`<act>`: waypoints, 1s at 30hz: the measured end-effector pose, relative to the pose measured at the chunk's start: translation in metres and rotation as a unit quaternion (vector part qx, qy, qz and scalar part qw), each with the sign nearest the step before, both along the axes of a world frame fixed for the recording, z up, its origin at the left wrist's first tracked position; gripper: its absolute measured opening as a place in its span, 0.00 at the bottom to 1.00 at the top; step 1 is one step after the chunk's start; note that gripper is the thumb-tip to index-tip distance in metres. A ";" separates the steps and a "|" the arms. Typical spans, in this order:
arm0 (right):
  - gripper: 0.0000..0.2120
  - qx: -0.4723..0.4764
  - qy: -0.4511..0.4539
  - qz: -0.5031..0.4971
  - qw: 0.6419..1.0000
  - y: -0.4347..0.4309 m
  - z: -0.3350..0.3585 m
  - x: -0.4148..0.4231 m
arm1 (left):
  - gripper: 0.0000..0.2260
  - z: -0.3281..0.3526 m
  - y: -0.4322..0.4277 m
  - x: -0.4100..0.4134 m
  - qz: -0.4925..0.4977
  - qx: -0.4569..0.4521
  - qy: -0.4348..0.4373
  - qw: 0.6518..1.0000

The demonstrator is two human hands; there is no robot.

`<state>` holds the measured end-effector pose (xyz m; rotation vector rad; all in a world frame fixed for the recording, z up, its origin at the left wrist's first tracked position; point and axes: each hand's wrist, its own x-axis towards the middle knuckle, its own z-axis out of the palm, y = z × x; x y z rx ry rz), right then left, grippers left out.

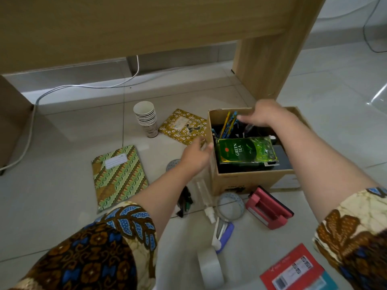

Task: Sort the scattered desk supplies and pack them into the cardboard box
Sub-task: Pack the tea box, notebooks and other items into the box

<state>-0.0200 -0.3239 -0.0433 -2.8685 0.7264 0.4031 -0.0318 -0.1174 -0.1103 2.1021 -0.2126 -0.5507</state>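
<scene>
The cardboard box [230, 178] stands open on the tiled floor. Inside it lie a green tea carton [245, 150], upright pencils [228, 122] and dark items. My right hand [259, 114] hovers over the box's far rim, fingers spread toward the pencils and holding nothing. My left hand [196, 155] is at the box's left wall with loosely curled fingers and nothing visible in it. Around the box lie a green batik notebook [118, 176], a yellow floral notebook [182, 126], a stack of paper cups [145, 117], a red hole punch [269, 208] and a tape roll [209, 266].
In front of the box lie a clear spray bottle [205, 195], black clips [184, 200], a round protractor [230, 204], a blue-and-white tool [224, 235] and a red envelope [293, 268]. A wooden desk leg [266, 65] rises behind the box. A white cable [83, 86] runs along the floor.
</scene>
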 end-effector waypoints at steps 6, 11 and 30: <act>0.15 0.088 -0.112 0.049 0.989 0.105 -0.038 0.079 | 0.18 0.007 0.051 0.065 0.092 0.053 -0.048 0.993; 0.18 0.097 0.009 0.063 0.993 0.146 -0.112 0.110 | 0.15 -0.006 0.077 0.100 0.109 0.044 -0.049 0.992; 0.25 0.042 -0.041 0.086 0.995 0.138 -0.189 0.145 | 0.16 -0.074 0.104 0.122 0.102 0.029 0.067 0.992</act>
